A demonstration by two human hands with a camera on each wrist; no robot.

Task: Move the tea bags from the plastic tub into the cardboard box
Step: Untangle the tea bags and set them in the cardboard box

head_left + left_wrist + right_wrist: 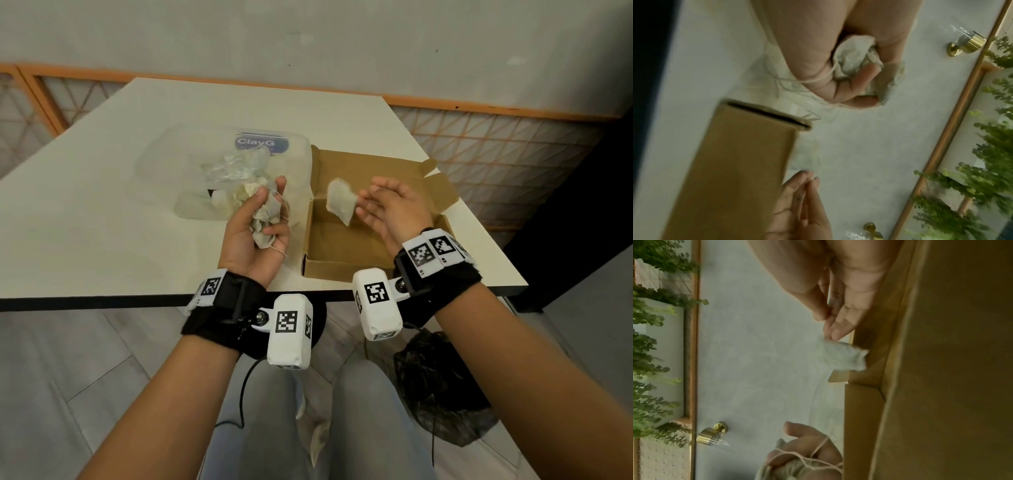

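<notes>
A clear plastic tub (154,164) with several tea bags (236,168) stands mid-table, with a blue-labelled lid (262,142) behind it. To its right lies the open cardboard box (342,267) (735,162) (941,369). My left hand (260,219) (838,73) (807,456) grips a crumpled bunch of tea bags (265,222) (853,53) between tub and box, with strings looped over its fingers. My right hand (376,205) (801,194) (838,318) hovers over the box with straight fingers. A single blurred tea bag (340,202) (842,356) hangs at its fingertips, above the box floor.
The white table (102,222) ends in a dark front edge close to my wrists. A black bag (442,387) lies on the floor below the right arm. An orange-framed lattice partition (496,137) runs behind the table. The wrist views show brass wall fittings (970,42) and green foliage (649,353).
</notes>
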